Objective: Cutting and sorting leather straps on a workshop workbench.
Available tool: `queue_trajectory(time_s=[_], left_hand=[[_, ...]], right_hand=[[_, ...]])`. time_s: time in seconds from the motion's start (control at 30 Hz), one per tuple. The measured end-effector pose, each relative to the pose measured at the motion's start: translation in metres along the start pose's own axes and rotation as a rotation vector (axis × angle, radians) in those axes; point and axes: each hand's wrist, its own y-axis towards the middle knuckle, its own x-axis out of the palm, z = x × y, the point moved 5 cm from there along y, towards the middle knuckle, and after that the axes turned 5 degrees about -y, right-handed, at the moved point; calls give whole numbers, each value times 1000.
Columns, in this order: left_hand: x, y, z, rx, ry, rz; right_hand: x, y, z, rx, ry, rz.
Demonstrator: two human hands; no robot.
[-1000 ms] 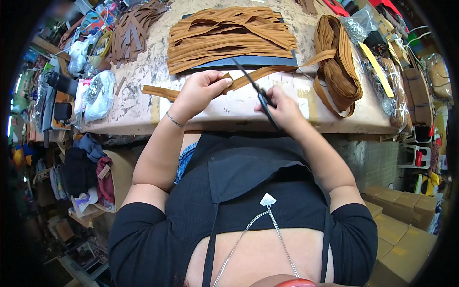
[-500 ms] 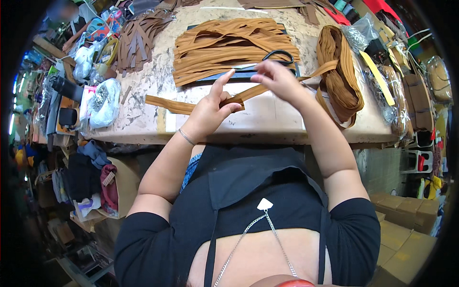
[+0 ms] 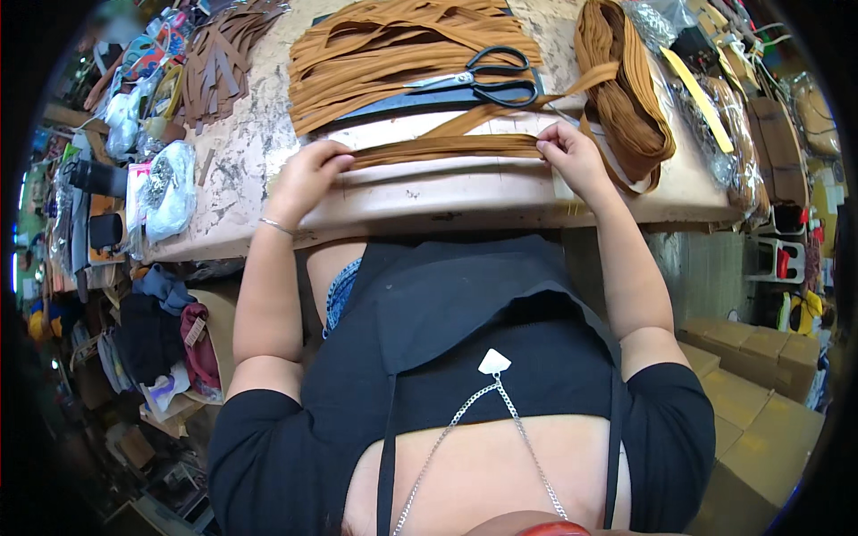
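One brown strap (image 3: 442, 150), two hands (image 3: 308, 174) (image 3: 572, 156), one scissors (image 3: 483, 80)

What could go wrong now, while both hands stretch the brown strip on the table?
1. The scissors lie loose on the heap of brown strips; they may slide if strips are pulled.
2. The brown strip, held by the left hand and right hand, runs toward the strip bundle; it could snag there.

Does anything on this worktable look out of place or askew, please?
Nothing stands out: the black-handled scissors lie flat on the heap of tan suede strips, and both hands hold one tan strip straight.
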Motion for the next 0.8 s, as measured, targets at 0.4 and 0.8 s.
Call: queue_trajectory(time_s=[0.4,0.8], left_hand=[[-4,9,-2,39,201,78],[11,-39,16,0,239,-57]], right_hand=[[-3,5,6,52,-69,189],[-3,-46,-3,-224,-563,218]])
